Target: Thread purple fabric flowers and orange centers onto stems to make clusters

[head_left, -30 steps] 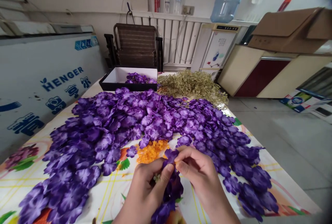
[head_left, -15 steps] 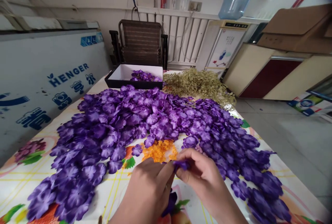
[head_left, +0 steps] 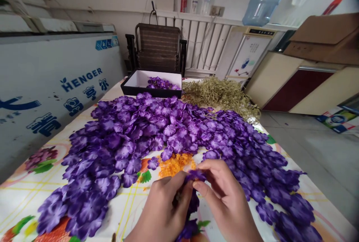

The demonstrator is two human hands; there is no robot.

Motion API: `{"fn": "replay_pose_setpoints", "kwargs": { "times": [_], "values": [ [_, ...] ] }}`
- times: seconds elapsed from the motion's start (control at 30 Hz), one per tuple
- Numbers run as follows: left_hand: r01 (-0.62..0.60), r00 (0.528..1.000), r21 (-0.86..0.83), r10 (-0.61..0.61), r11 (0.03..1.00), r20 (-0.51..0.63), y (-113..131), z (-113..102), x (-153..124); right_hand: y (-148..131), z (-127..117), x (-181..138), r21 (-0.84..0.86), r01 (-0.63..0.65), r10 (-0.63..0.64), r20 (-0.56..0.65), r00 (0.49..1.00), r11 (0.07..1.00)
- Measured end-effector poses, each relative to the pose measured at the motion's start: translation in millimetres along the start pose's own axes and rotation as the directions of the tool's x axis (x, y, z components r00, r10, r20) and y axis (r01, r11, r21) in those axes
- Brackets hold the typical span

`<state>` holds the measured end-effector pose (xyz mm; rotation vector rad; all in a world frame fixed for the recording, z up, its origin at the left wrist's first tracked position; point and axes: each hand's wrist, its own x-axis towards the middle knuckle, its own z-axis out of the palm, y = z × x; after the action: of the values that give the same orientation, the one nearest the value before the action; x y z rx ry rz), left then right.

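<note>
My left hand (head_left: 164, 206) is closed, its thumb and fingers pressed on a purple fabric flower (head_left: 196, 176). From the other side, my right hand (head_left: 228, 197) pinches the same flower between thumb and fingertips. More purple petals (head_left: 190, 229) hang below, between the two hands, partly hidden behind the left one. Just beyond my fingers lies a small heap of orange flower centres (head_left: 172, 165). Loose purple flower heads (head_left: 171, 126) are spread in a wide arc around it.
At the far end of the table stands a black-rimmed box (head_left: 153, 92) with purple flowers inside. Beside it lies a tangle of greenish stems (head_left: 221, 94). A folding chair (head_left: 159, 47) is behind, a white freezer (head_left: 56, 85) at left and a cardboard box (head_left: 322, 40) at right.
The view has shifted a little, so the scene sits slightly further right. The flower between my fingers shows more spread out, and more hanging purple petals are visible below my hands.
</note>
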<state>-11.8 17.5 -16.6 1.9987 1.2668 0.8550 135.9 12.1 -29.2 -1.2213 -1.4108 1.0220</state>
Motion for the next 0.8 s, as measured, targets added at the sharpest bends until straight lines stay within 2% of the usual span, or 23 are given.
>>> {"fn": "replay_pose_setpoints", "kwargs": {
  "times": [0.13,0.3,0.4,0.5,0.57,0.7,0.8],
  "values": [
    [-0.021,1.0,0.017,0.021,1.0,-0.015,-2.9,0.2,0.6,-1.2,-4.2,0.3,-0.122,0.155,-0.151,0.046,0.988,0.98],
    [-0.121,0.989,0.204,0.136,0.971,-0.062,-6.5,-0.2,-0.2,-3.1,-8.2,3.3,-0.185,0.145,-0.137,0.058,0.989,0.972],
    [-0.131,0.986,0.196,0.149,0.972,-0.075,-6.5,-1.0,1.0,-5.3,-8.4,6.3,-0.196,0.278,-0.274,0.047,0.96,0.94],
    [-0.059,0.997,0.043,0.062,0.997,-0.051,-4.8,-1.9,4.0,-7.4,-8.7,9.4,-0.219,0.423,-0.424,0.045,0.905,0.88],
    [0.013,1.0,-0.101,-0.014,0.995,-0.009,-3.4,-2.4,6.0,-8.0,-9.2,10.8,-0.229,0.473,-0.477,0.04,0.878,0.851],
    [0.176,0.983,-0.325,-0.151,0.929,0.101,-1.9,-3.6,6.6,-9.0,-10.1,11.9,-0.207,0.54,-0.544,0.041,0.838,0.816],
    [0.275,0.96,-0.432,-0.222,0.859,0.171,-2.2,-3.7,5.4,-11.5,-11.5,12.4,-0.268,0.567,-0.583,0.022,0.812,0.779]
  ]
}}
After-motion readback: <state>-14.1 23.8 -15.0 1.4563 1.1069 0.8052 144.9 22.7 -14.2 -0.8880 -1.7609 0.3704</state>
